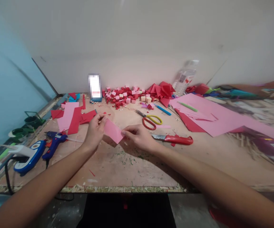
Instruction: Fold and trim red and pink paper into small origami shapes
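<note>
A small piece of pink paper (113, 130) is stretched between my two hands, just above the table. My left hand (96, 129) pinches its upper left end. At its right corner, the fingers of my right hand (137, 135) are closed on the same paper. A faint crease seems to run across it. Right of my right hand lies a knife with a red handle (178, 139), its blade partly hidden by the hand. Scissors with one red and one yellow handle loop (154, 119) rest just beyond.
Small pink and red paper cubes (125, 96) are heaped against the wall. A phone (94, 87) stands left of them, a bottle (185, 77) right. Pink sheets (222, 118) cover the right side. A blue glue gun (55, 144) and power strip (31, 156) lie left.
</note>
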Available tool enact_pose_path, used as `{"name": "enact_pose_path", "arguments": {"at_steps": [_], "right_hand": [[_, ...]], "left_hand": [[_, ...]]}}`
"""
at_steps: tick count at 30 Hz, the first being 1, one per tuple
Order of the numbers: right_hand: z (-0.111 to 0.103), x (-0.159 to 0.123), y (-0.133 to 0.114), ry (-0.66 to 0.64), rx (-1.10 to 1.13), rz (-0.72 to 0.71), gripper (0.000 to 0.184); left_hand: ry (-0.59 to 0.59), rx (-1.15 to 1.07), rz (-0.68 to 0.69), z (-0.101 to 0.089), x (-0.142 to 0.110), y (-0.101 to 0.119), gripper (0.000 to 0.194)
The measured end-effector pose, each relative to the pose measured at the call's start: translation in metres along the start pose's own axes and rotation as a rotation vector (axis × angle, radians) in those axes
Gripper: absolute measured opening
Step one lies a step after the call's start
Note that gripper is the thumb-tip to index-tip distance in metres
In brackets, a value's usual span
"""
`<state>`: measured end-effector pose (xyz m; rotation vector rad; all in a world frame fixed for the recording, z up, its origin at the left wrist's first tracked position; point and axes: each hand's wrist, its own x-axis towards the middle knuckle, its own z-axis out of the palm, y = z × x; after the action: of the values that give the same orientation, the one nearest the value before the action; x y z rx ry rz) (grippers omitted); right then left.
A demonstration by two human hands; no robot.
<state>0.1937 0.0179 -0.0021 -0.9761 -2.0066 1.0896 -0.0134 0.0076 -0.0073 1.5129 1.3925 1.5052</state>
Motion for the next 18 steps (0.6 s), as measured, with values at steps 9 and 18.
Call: {"name": "enact_pose_path", "arguments": {"at_steps": [9,18], "right_hand": [[-0.001,-0.001,0.001,0.146,-0.023,0.014,0.024],[0.003,0.003,0.001,0.147,0.222,0.071,0.02]], "left_hand": [[0.206,0.013,0.01,-0.008,0.009,-0.017,0.027],[-0.112,-0.01,0.007,0.006,-0.008,-0.001,0.026]]}}
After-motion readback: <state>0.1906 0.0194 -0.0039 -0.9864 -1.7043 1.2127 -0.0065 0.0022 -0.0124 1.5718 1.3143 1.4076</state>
